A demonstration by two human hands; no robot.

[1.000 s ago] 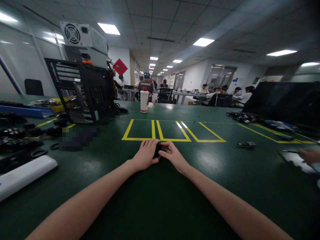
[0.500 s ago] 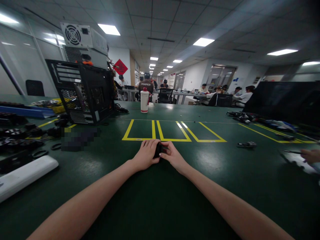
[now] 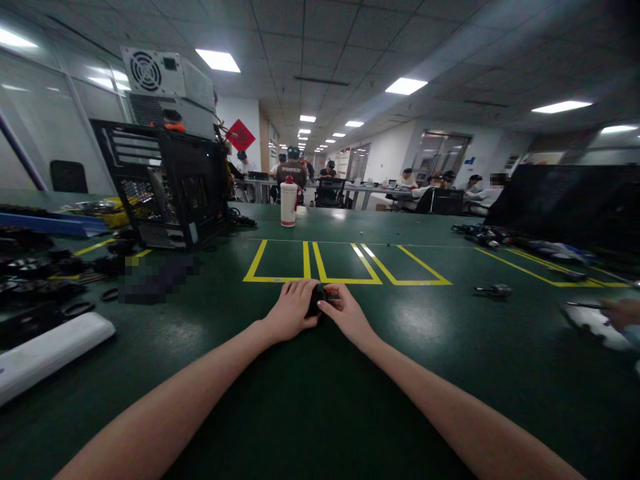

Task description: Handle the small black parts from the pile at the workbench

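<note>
In the head view, my left hand (image 3: 293, 309) is closed over a small black object (image 3: 315, 300) on the green table, its fingers curled across the top and far side. My right hand (image 3: 346, 311) meets it from the right, thumb and fingers bent in a pinch at the object's right side. Most of the black object is covered by my left hand, so its kind cannot be made out. Just beyond both hands are yellow tape outlines (image 3: 345, 280) on the table.
A white bottle with a red lid (image 3: 289, 203) stands behind the tape. At left are an open computer case (image 3: 170, 187), black parts and a white bar-shaped object (image 3: 60, 353). A small metal tool (image 3: 493, 291) lies right, near another person's hand (image 3: 623, 312).
My right fingers have shifted slightly at the black object's right side. My left hand stays over it. The other person's hand at the right edge has barely moved.
</note>
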